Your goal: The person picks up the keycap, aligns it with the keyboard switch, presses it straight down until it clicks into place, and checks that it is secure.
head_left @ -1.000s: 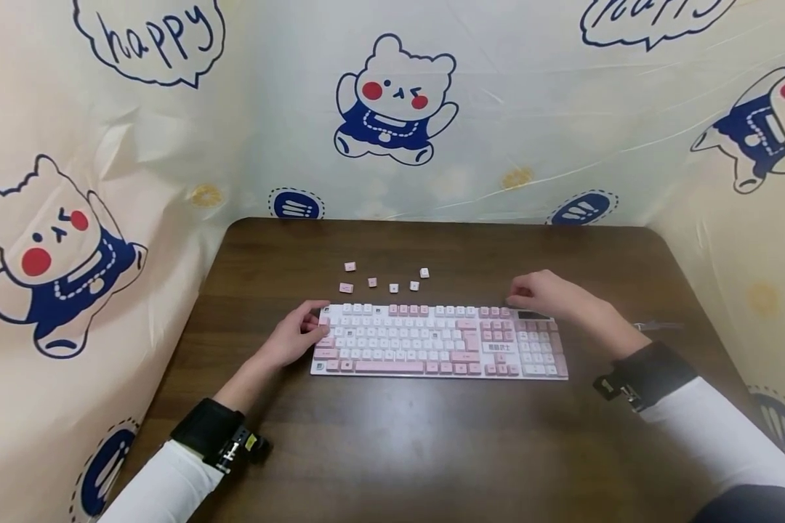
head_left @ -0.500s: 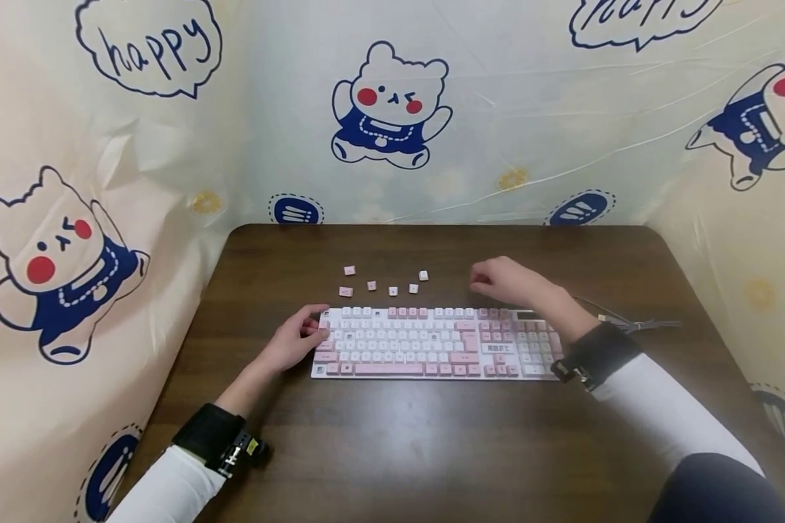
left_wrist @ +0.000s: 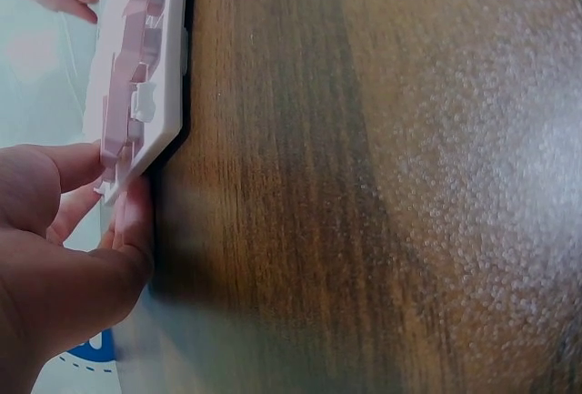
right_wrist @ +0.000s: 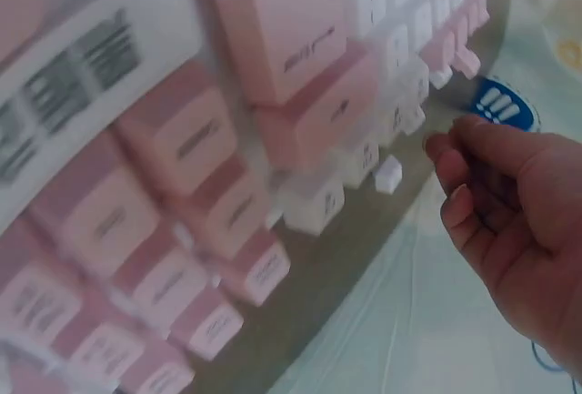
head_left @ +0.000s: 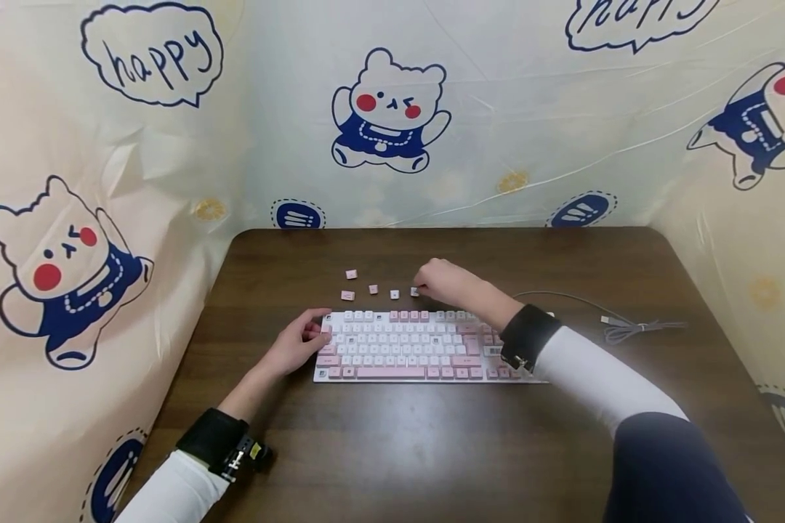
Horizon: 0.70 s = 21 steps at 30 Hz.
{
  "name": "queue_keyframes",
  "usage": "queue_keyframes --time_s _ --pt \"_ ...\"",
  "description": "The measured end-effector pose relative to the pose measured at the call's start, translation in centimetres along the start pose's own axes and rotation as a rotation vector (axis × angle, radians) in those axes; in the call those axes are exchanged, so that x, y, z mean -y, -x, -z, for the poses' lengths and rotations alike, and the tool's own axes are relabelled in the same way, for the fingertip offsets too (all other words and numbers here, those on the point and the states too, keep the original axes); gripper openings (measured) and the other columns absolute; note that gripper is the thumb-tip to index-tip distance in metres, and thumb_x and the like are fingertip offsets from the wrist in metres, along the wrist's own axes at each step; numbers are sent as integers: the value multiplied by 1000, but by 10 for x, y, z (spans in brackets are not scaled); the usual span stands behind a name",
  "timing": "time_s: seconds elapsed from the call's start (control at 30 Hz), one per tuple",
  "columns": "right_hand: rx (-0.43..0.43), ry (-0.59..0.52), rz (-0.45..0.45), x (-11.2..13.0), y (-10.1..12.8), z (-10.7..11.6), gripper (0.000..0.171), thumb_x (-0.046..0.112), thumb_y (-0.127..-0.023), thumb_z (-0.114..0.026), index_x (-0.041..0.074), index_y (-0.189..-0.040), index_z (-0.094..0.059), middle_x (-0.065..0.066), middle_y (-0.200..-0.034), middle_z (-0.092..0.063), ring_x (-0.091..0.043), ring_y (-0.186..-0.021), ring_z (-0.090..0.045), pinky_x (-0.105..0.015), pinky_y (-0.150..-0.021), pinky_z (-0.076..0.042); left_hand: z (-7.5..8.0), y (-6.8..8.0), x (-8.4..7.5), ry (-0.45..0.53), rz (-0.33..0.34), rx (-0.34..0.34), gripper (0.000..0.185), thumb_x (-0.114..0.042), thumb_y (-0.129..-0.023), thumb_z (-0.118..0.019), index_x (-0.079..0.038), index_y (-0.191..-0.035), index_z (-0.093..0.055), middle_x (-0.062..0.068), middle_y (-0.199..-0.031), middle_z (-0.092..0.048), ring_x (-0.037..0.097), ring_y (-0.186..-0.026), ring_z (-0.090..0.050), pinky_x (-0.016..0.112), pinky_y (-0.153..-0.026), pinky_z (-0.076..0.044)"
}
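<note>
My left hand (head_left: 297, 341) gripped the left end of the pink-and-white plastic keyboard (head_left: 405, 347), steadying it on the dark wooden tabletop (head_left: 432, 443); my right hand (head_left: 446, 285), fingers curled, reached the rightmost of the small loose pink-and-white keycaps (head_left: 414, 291) behind it, grip unclear

A dark wood-grain counter (head_left: 432, 450) stands enclosed on three sides by a cream plastic curtain (head_left: 536, 123) printed with red-cheeked cartoon bears in blue and "happy" speech bubbles. A grey cable (head_left: 618, 327) with a USB plug lies coiled near the counter's right edge.
</note>
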State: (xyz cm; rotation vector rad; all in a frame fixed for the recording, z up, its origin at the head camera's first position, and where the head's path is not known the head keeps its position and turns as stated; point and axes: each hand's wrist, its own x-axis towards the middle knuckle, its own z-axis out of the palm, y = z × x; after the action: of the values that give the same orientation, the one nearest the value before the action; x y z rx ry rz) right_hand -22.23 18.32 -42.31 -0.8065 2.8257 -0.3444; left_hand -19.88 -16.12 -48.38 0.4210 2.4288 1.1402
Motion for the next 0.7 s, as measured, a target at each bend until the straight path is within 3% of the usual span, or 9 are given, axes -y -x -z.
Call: queue_keyframes --time_s 0.23,0.5,0.7 --pt "14 32 -96 10 -12 -7 21 3 -104 -60 3 -94 -78 -6 -80 -68 -15 -68 -52 -31 -66 -43 0 0 5 -17 -29 -11 51 -17 -105 -63 -9 -152 -48 16 -116 -58 29 -105 -55 41 -90 -46" --pt "62 62 -137 14 -19 -15 16 7 -104 -63 3 -107 -78 -11 -99 -74 -21 -82 -65 -34 -75 -53 -1 -1 8 -8 -31 -7 51 -17 -105 -63 -10 -152 -48 15 -115 -58 28 -104 -55 41 -90 -46" --pt "85 22 -155 11 -20 -16 17 7 -104 -63 3 -112 -77 -12 -106 -74 -22 -89 -66 -35 -81 -55 0 -3 8 -13 -23 -15 50 -18 -105 -64 -12 -152 -48 15 -116 -58 28 -105 -55 41 -91 -46"
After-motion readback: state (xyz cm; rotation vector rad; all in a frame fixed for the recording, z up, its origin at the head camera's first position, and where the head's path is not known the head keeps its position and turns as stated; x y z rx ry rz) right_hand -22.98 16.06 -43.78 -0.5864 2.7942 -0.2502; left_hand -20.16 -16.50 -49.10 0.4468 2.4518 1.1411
